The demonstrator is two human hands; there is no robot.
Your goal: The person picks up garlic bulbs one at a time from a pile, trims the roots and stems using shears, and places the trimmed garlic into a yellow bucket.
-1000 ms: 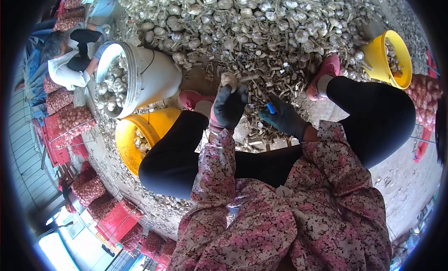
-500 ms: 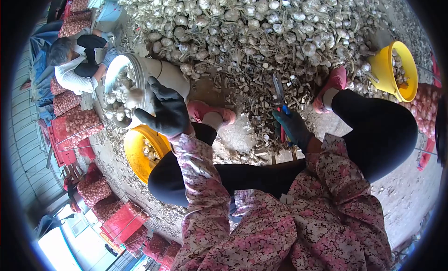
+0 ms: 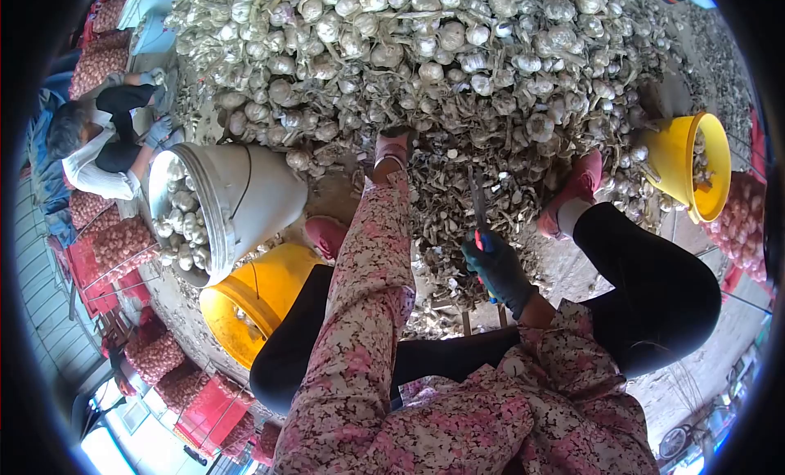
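- At the far left a co-worker [image 3: 86,152] in a white top with dark sleeve covers crouches beside red mesh sacks of garlic [image 3: 123,242], which are stacked along that edge.
- Next comes a white plastic bucket [image 3: 245,193] tipped on its side, its mouth crowded with trimmed garlic bulbs; by the look of it, it is nearly full.
- Below it a yellow plastic bucket [image 3: 266,291], also tilted, shows only a few bulbs at its bottom, so it seems to have much room left.
- The left hand [image 3: 391,148], in a glove with a pink cuff, reaches out at the end of a flowered sleeve into the near edge of the big heap of untrimmed garlic bulbs with dry stalks [image 3: 425,58]. Its fingers are buried among the bulbs; I cannot tell how far they are open or whether they have one.
- The heap fills the whole top of the view, so I judge that most of the sorting is still ahead.
- Between the pink shoes lies a litter of cut dry stalks [image 3: 446,209], a sign of many bulbs already clipped.
- The right hand [image 3: 499,271], in a dark glove, is closed around the blue and red handles of a pair of metal shears [image 3: 478,213]; the blades point up toward the heap and seem closed, touching no bulb.
- At the far right a second yellow plastic bucket [image 3: 691,168] lies against the heap, holding some bulbs.
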